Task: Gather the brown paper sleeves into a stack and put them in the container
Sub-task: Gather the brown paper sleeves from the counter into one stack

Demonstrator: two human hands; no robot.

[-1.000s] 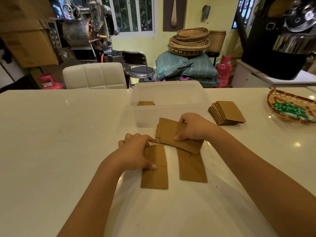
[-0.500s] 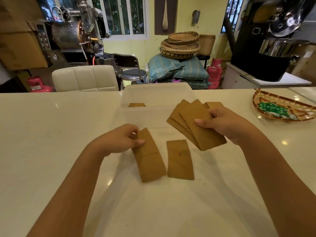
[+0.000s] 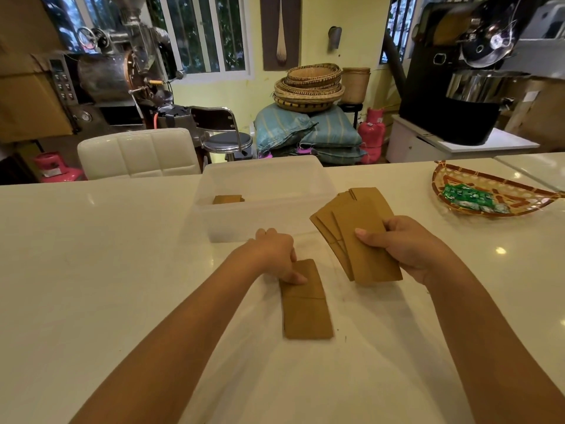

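My right hand (image 3: 406, 246) holds a fanned bunch of brown paper sleeves (image 3: 354, 237) lifted above the white table, just right of the container. My left hand (image 3: 275, 255) presses its fingers on the top end of two overlapped brown sleeves (image 3: 305, 307) lying flat on the table. The translucent plastic container (image 3: 263, 221) stands behind my hands, with a small stack of sleeves (image 3: 227, 199) inside at its left. Another stack of sleeves (image 3: 367, 194) lies behind the held bunch, mostly hidden.
A woven tray (image 3: 489, 194) with green packets sits at the table's right. Behind the white table (image 3: 91, 270) stand a white padded chair (image 3: 137, 153), a stool, sacks, baskets and roasting machines.
My left hand slid its sleeve rightward onto the sleeve that lay apart, so the two now overlap. My right hand keeps its bunch raised, turned more upright.
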